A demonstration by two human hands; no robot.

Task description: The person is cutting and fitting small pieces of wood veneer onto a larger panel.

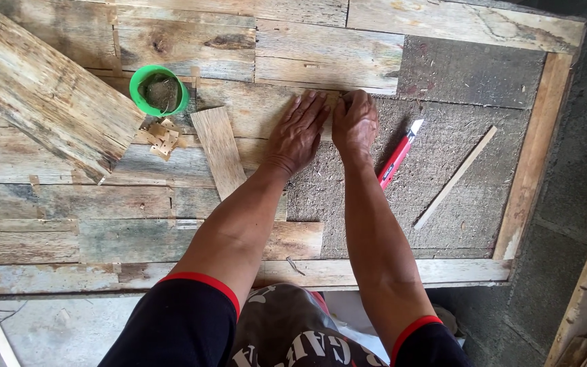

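Note:
My left hand (298, 131) lies flat, fingers spread, on a weathered wooden plank (253, 105) set in a panel of planks. My right hand (355, 120) sits right beside it with the fingers curled at the plank's right end; whether it pinches something small I cannot tell. A red utility knife (398, 155) with its blade out lies on the grey board just right of my right hand. A thin wood strip (455, 177) lies farther right.
A green cup (159, 90) holding small dark items stands at the upper left, with small wood offcuts (162, 138) below it. A loose short board (219, 151) and a large slanted plank (42, 88) lie left. A wooden frame rail (535, 156) borders the right side.

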